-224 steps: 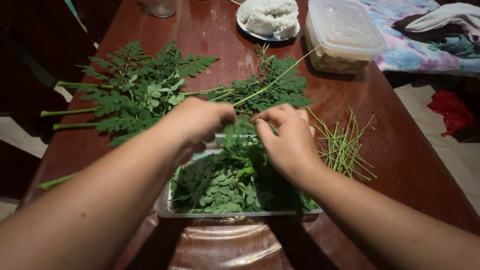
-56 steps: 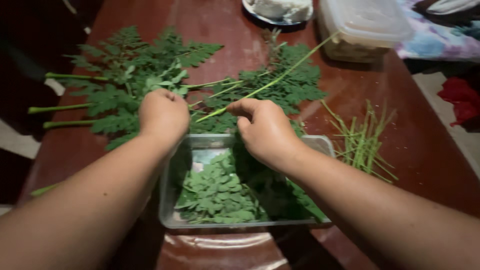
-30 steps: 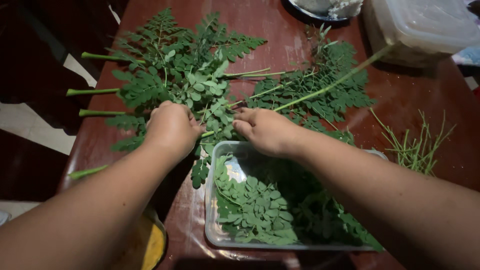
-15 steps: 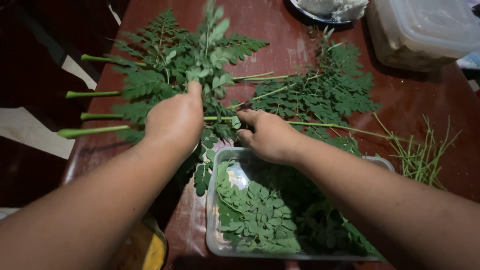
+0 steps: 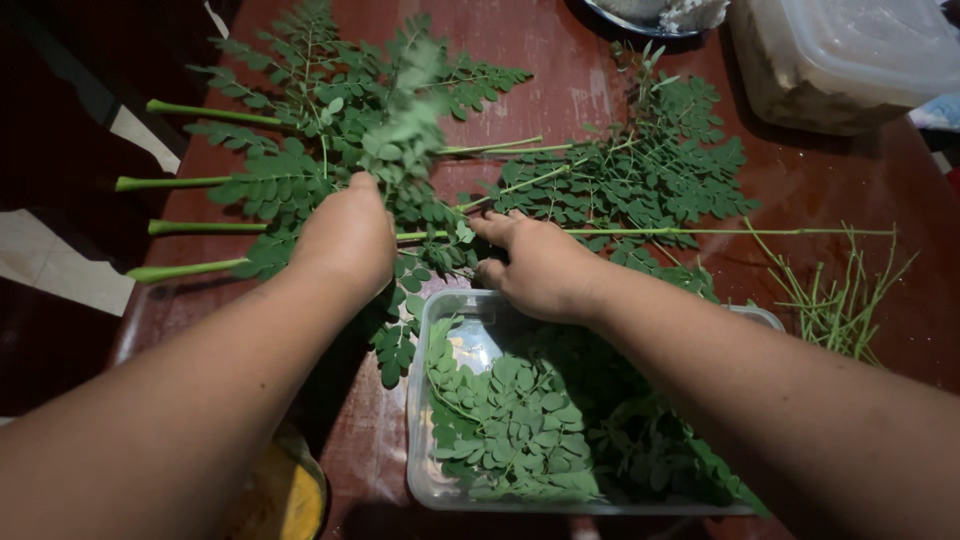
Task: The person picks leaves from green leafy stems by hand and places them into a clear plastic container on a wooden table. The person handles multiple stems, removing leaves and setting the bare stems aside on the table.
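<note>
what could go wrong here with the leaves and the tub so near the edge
The clear tub of picked leaves sits at the near table edge under the right forearm; a nudge might tip it off. The left hand lifts a sprig above the table, so loose leaflets may fall outside the tub. The bare stems lie close and could get mixed in.

I see both forearms bare, no sleeves reaching the wrists. My left hand (image 5: 345, 240) and right hand (image 5: 540, 270) wear no gloves, rings or watch
</note>
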